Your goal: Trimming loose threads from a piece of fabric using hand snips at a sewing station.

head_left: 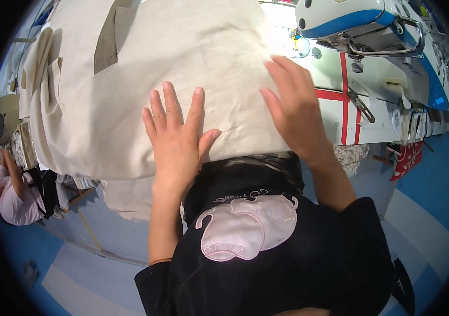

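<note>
A large piece of cream fabric lies spread over the work table and hangs over its near edge. My left hand rests flat on it near the table edge, fingers spread. My right hand presses flat on the fabric's right part, fingers pointing up and left. Neither hand grips anything. A white and blue sewing machine stands at the upper right, a short way from my right hand.
The white table carries red tape lines to the right of the fabric. Small scissors lie on it. Another person in a pink top sits at the far left. The floor below is blue.
</note>
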### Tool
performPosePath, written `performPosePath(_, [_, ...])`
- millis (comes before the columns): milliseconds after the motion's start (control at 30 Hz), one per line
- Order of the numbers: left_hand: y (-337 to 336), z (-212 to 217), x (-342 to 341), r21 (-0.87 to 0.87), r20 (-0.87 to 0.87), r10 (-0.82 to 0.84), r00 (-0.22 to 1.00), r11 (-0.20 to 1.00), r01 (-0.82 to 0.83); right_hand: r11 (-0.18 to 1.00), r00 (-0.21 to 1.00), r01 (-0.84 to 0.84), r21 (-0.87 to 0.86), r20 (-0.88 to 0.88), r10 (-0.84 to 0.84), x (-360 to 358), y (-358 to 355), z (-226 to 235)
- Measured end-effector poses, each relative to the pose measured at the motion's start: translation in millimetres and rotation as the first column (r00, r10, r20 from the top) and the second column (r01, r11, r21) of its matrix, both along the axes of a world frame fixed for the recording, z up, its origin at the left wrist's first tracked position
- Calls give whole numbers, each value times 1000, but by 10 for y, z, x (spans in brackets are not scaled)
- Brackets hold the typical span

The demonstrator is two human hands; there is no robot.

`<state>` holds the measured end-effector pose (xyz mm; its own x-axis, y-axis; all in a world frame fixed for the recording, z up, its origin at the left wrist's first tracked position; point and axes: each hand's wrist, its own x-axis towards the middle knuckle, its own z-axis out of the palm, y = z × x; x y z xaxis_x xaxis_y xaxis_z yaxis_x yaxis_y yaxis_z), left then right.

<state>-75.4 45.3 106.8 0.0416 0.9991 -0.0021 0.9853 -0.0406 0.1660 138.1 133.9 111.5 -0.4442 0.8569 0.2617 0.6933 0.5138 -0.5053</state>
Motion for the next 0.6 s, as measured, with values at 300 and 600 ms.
performPosePath(300, [678,-23,1,271,743,-102,661,949,-159,981,972,192,-27,141,-186,231,-380,-65])
performPosePath(600, [1004,-66,-12,-193,824,34,-565,955,-225,974,829,-5,-227,-546,-123,-260,-111,360])
